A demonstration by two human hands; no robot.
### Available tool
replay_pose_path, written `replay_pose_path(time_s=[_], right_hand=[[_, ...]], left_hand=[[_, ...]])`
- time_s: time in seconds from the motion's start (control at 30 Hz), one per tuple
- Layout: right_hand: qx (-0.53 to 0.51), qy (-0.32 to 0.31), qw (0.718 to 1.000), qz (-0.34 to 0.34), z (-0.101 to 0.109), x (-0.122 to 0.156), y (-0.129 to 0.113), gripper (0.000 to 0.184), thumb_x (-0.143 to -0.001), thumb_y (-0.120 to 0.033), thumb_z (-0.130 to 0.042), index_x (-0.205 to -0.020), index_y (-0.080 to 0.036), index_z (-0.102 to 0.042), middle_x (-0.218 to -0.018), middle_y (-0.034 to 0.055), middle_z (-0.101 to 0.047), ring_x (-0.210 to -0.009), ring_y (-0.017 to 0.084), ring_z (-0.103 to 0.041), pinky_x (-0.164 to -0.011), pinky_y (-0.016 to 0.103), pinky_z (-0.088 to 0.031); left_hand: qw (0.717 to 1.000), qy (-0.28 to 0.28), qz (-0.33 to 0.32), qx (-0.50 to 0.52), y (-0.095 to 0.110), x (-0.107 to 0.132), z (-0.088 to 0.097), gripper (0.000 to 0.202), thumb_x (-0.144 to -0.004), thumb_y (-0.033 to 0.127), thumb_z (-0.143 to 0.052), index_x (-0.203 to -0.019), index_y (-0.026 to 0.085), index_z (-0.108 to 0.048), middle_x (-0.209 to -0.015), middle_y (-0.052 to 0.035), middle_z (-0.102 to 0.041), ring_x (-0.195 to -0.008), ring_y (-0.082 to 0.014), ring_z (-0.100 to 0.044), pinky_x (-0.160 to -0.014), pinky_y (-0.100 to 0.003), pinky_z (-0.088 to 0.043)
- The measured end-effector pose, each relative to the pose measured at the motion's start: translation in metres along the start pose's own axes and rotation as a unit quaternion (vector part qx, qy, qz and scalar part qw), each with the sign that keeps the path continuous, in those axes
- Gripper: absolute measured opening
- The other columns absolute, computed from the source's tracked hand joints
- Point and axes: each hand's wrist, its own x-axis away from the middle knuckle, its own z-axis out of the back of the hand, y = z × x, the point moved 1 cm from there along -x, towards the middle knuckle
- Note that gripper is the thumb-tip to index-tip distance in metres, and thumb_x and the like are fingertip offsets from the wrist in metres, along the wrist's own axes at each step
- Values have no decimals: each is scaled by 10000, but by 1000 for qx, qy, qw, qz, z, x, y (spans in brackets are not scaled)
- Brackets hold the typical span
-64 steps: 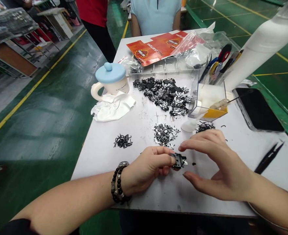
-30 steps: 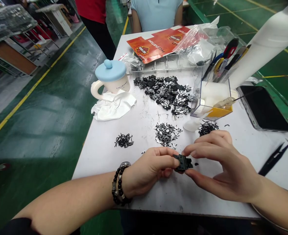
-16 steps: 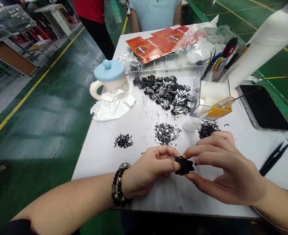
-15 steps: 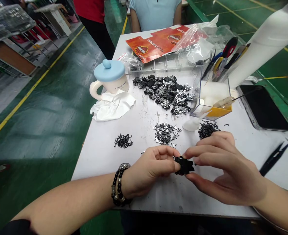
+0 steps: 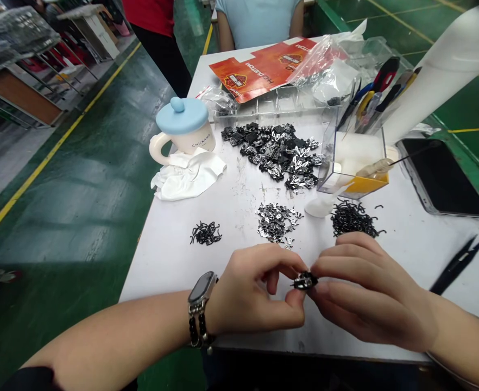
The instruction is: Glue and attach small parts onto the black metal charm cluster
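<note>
A small black part with silvery bits (image 5: 304, 281) is pinched between both hands near the table's front edge. My left hand (image 5: 259, 288) has its thumb and forefinger at the part's left side. My right hand (image 5: 380, 290) grips its right side, the fingertips partly hiding it. Just beyond lies a pile of small silvery metal pieces (image 5: 277, 221). To its left is a small heap of curved black pieces (image 5: 206, 233), and a larger heap of similar black pieces (image 5: 354, 218) sits behind my right hand. Farther back spreads a pile of black-and-silver parts (image 5: 278, 155).
A lidded mug (image 5: 190, 136) stands at the left beside a crumpled white tissue (image 5: 188, 176). At the right are a clear tool holder (image 5: 353, 163), a phone (image 5: 443, 174) and black tweezers (image 5: 459, 263). Orange printed card (image 5: 259, 73) lies at the back. A person (image 5: 259, 21) sits opposite.
The black part has been turned, now showing a narrow side with silvery bits. My left wrist has rolled, bringing the watch face into view, and my right fingers have closed in on the part.
</note>
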Motion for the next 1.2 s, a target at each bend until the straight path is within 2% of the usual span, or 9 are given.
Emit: replay_pose_path(time_s=[0.07,0.17,0.47,0.57,0.67,0.73,0.83,0.93,1.2], right_hand=[[8,1,1000,9,1,1,0,233,-807,-64,-545,-1025,-146,-540,-951,78,-594,-826,184,-545,-732,391,-434],[12,-4,1000,10,1,1,0,214,-825,-87,-532,-1031,-144,-540,-928,73,-588,-820,187,-543,-737,397,-437],[8,-23,1000,1,1,1,0,130,-843,-105,-521,-969,-128,-545,-902,79,-587,-802,194,-528,-738,398,-408],[18,-17,1000,3,1,0,1,146,-826,-97,-541,-968,-130,-549,-892,78,-602,-796,192,-547,-734,388,-416],[8,-10,1000,-20,2,-3,2,215,-803,-114,-592,-1013,-124,-551,-900,81,-622,-785,182,-577,-734,376,-430],[-40,11,997,-58,3,-5,2,289,-781,-125,-629,-1057,-113,-542,-909,92,-629,-791,184,-590,-722,365,-448],[-128,59,977,-161,5,-5,5,309,-769,-132,-648,-1062,-158,-554,-886,74,-639,-787,187,-596,-697,347,-481],[-203,66,944,-252,4,-1,8,223,-799,-168,-645,-1005,-225,-582,-842,31,-643,-758,168,-605,-682,304,-507],[-260,41,907,-327,5,-1,11,98,-852,-315,-638,-926,-256,-616,-819,2,-658,-758,124,-628,-647,186,-508]], left_hand=[[991,20,-103,-81,2,2,0,257,-572,50,-597,-813,138,-620,-569,41,-530,-474,-62,-437,-462,-195,-378],[974,31,-173,-141,3,5,0,256,-618,72,-566,-859,148,-607,-575,31,-549,-494,-79,-464,-465,-210,-382],[979,8,-169,-111,1,6,0,282,-641,53,-577,-910,136,-597,-658,-24,-621,-566,-112,-554,-523,-234,-457],[993,-7,-107,-53,1,3,1,274,-630,44,-595,-889,130,-613,-664,-20,-608,-575,-108,-555,-551,-232,-469],[994,-41,63,82,-1,-1,2,226,-655,80,-641,-872,137,-620,-694,-15,-606,-598,-103,-565,-591,-233,-477],[947,-78,199,240,-5,-2,2,220,-693,167,-678,-902,147,-614,-703,-9,-611,-588,-100,-583,-586,-230,-473],[829,-113,320,444,-10,-4,-1,298,-695,298,-722,-931,151,-613,-706,-17,-648,-554,-107,-616,-585,-231,-462],[791,-122,341,494,-14,-5,-3,322,-657,313,-766,-894,141,-631,-733,-45,-692,-561,-119,-638,-604,-235,-451],[794,-141,341,483,-15,-5,-2,256,-683,273,-765,-872,149,-645,-761,-42,-710,-603,-119,-645,-642,-251,-447]])
